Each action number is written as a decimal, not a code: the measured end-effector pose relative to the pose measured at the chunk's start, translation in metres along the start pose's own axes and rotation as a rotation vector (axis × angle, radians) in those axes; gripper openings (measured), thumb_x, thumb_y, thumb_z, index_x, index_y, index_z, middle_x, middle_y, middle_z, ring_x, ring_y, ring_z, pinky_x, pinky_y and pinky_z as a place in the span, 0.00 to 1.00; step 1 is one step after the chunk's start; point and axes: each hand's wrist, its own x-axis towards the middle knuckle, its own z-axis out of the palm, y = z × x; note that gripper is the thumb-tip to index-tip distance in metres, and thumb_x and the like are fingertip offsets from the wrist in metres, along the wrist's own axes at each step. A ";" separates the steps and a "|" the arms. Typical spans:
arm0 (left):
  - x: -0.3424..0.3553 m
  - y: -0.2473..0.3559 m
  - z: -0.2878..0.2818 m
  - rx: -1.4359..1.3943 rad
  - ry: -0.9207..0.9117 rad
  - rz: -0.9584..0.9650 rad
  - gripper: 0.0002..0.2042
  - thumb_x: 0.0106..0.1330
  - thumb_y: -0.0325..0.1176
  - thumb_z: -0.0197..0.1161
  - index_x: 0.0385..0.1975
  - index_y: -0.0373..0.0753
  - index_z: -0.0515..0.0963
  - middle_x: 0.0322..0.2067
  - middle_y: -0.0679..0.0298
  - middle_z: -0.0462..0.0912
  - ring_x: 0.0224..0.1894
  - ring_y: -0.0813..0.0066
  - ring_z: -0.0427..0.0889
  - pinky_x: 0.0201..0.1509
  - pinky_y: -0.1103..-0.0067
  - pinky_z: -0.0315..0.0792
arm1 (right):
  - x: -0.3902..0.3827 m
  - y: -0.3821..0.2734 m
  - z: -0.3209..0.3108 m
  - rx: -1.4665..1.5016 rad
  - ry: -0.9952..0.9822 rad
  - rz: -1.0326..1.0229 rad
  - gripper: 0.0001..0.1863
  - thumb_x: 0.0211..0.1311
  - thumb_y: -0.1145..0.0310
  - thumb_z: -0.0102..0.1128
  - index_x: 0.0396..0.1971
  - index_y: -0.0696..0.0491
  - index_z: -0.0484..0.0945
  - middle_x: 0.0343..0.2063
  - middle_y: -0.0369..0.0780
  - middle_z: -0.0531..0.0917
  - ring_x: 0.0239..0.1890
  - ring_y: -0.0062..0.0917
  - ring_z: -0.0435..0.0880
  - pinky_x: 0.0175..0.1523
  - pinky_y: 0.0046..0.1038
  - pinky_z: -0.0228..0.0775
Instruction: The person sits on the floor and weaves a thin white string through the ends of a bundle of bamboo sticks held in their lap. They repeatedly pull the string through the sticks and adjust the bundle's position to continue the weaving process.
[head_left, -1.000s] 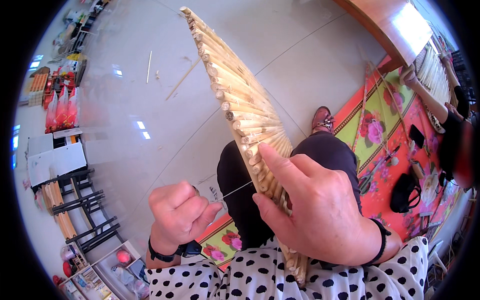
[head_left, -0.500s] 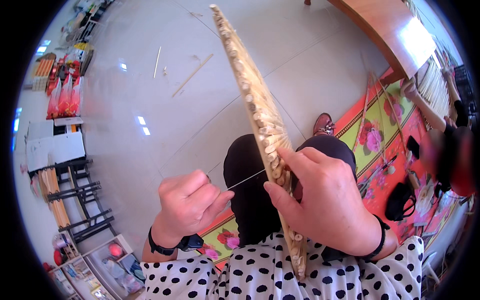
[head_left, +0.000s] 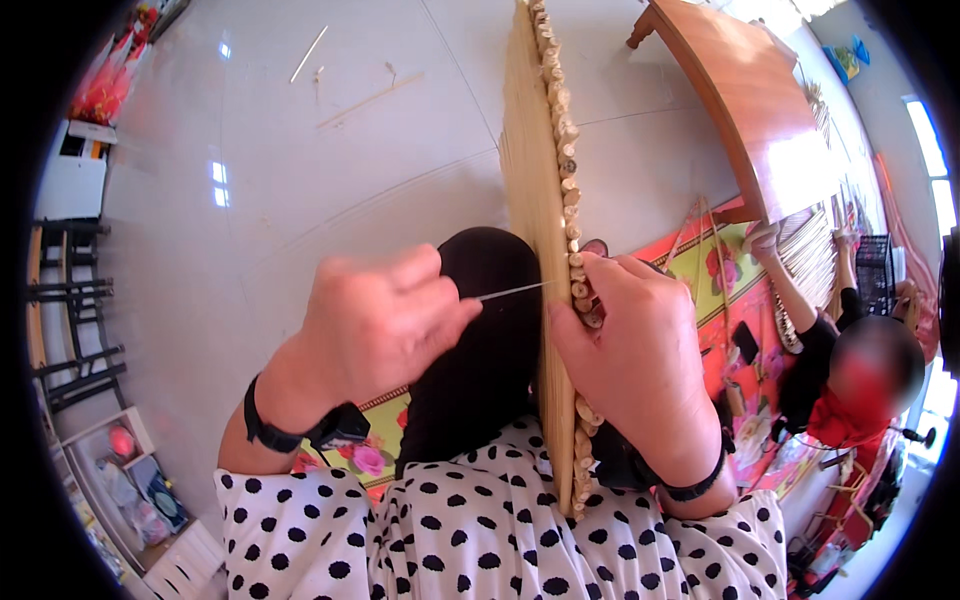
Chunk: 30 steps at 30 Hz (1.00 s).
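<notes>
A flat panel of pale plant stalks (head_left: 530,170) stands on edge over my lap, its round cut stalk ends facing right. My right hand (head_left: 640,330) pinches its edge, thumb on the left face and fingers on the cut ends. A thin pale string (head_left: 512,292) runs taut from the panel to my left hand (head_left: 375,315), left of it. The left fingers are closed on the string, and that hand is slightly blurred. Under the hands is my black-trousered knee (head_left: 480,300). Whether a needle is on the string cannot be seen.
A wooden table (head_left: 735,90) stands ahead on the right. Beside it a person (head_left: 830,370) handles another stalk piece (head_left: 800,255) on a flowered mat (head_left: 715,275). Loose stalks (head_left: 370,100) lie on the tiled floor. Black metal frames (head_left: 75,320) and an open box (head_left: 125,440) are at left.
The panel has turned, so its left face shows more and its cut ends face right. My left hand has risen with the string. The right hand still grips the edge, and the view has shifted.
</notes>
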 end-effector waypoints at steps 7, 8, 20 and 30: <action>0.000 -0.003 0.009 -0.078 0.088 -0.038 0.11 0.58 0.28 0.69 0.19 0.38 0.73 0.19 0.63 0.65 0.15 0.66 0.64 0.17 0.75 0.58 | 0.001 0.009 -0.007 -0.010 0.031 -0.107 0.11 0.53 0.71 0.67 0.33 0.61 0.79 0.24 0.49 0.79 0.29 0.45 0.81 0.34 0.40 0.72; 0.001 -0.001 0.008 -0.097 0.142 -0.062 0.09 0.59 0.28 0.68 0.21 0.37 0.75 0.20 0.64 0.68 0.15 0.68 0.66 0.18 0.76 0.59 | -0.001 0.005 -0.010 -0.068 0.014 -0.077 0.14 0.54 0.71 0.66 0.39 0.61 0.80 0.31 0.49 0.82 0.30 0.45 0.81 0.35 0.39 0.74; -0.013 0.008 -0.015 -1.451 0.603 -0.318 0.08 0.71 0.30 0.56 0.41 0.33 0.79 0.37 0.63 0.80 0.34 0.72 0.81 0.40 0.76 0.76 | 0.012 -0.027 -0.005 0.053 -0.129 -0.423 0.12 0.57 0.71 0.64 0.41 0.55 0.82 0.27 0.44 0.83 0.25 0.40 0.82 0.34 0.35 0.74; -0.076 -0.020 -0.034 -0.235 0.149 -0.768 0.09 0.64 0.31 0.62 0.40 0.33 0.76 0.41 0.61 0.76 0.34 0.70 0.80 0.40 0.78 0.76 | 0.002 -0.020 -0.019 0.074 -0.024 -0.441 0.05 0.57 0.75 0.63 0.32 0.58 0.84 0.22 0.46 0.82 0.23 0.37 0.82 0.30 0.29 0.72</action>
